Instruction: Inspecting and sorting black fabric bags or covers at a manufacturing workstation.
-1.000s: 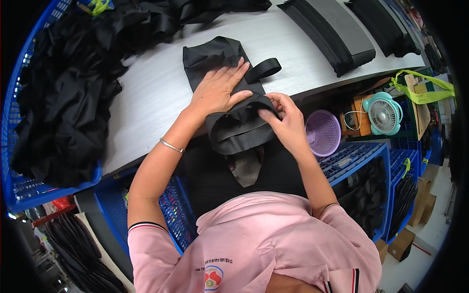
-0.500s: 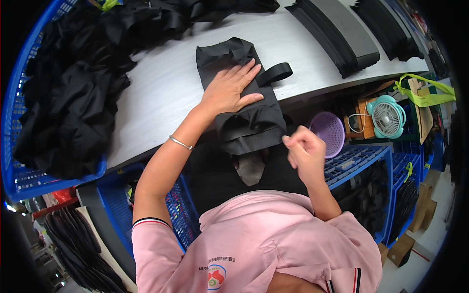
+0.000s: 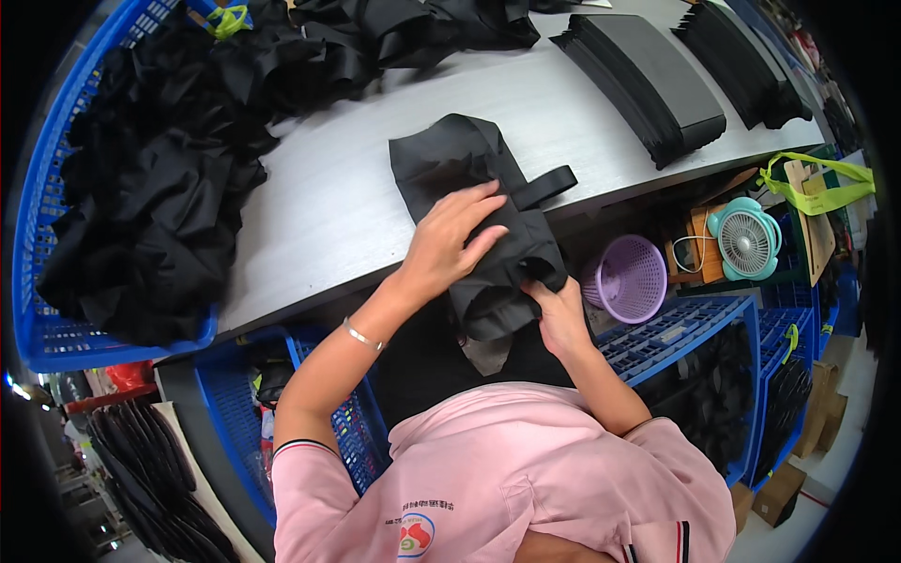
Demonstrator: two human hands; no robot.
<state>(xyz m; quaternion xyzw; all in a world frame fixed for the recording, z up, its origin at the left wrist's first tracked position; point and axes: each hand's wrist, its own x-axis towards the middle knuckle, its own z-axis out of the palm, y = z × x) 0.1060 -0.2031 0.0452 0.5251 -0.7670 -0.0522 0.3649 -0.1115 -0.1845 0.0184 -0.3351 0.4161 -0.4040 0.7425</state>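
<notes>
A black fabric pouch (image 3: 441,155) with a side loop (image 3: 549,186) lies partly on the white table and hangs over its front edge toward me. My left hand (image 3: 455,235) rests on top of the pouch, fingers stretched out and thumb apart. At the pouch's near right corner, my right hand (image 3: 558,310) grips the rim of the opening, with its fingertips hidden inside or under the fabric. Below the pouch, a grey pointed piece (image 3: 488,355) shows over my lap.
A blue basket (image 3: 113,352) heaped with black fabric pieces (image 3: 160,206) stands at the left. Stacks of flat black pieces (image 3: 652,84) lie at the far right. Beside my right hand are a purple basket (image 3: 631,280), a teal fan (image 3: 748,239) and a blue crate (image 3: 676,328).
My right hand has moved from beside the pouch to its near right corner and taken hold there. The pouch and my left hand have shifted toward me.
</notes>
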